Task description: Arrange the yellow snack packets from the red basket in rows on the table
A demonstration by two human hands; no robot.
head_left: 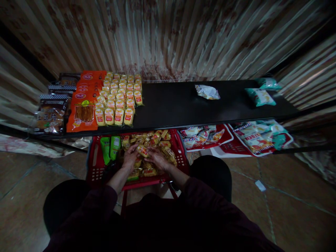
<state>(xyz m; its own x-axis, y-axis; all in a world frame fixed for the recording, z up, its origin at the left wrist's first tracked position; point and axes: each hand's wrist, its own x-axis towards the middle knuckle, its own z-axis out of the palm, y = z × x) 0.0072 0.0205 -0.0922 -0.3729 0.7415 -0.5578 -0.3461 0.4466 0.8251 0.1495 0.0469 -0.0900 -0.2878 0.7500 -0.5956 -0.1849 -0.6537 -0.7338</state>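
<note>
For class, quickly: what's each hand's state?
Left hand: fingertips on a snack packet, grip cannot be told.
Right hand: lying on packets in the basket; cannot be told.

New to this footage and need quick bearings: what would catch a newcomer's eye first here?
First the left hand and right hand, low at centre, both down in a red basket heaped with loose yellow packets. Above it, on the left end of the black shelf, tidy rows of yellow packets stand beside orange bags. Farther right on the shelf lie a white bag and two green bags.
</note>
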